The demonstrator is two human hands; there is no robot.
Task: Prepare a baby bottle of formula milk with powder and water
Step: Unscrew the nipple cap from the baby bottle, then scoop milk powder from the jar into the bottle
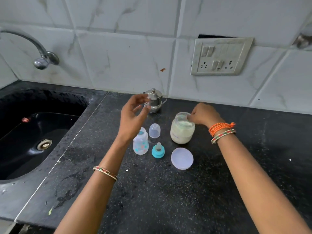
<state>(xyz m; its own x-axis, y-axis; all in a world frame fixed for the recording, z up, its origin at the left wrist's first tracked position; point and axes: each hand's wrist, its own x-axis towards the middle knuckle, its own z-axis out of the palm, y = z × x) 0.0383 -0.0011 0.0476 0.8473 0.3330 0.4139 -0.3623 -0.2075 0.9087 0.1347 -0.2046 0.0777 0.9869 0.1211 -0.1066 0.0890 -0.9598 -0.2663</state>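
Observation:
An open baby bottle [141, 144] with coloured prints stands on the black counter [152, 191]. Beside it are its clear cap [154, 130] and the teal ring with teat [158, 150]. A glass jar of pale formula powder [182, 129] stands open, its round white lid [182, 158] lying in front. My right hand [205, 114] reaches into the jar's mouth with its fingertips; what they hold is hidden. My left hand [133, 114] hovers above the bottle, fingers relaxed and spread, holding nothing.
A small steel lidded pot [154, 100] stands at the back by the tiled wall. A black sink [33, 132] with a tap [40, 54] lies to the left. A switch and socket plate [221, 56] is on the wall.

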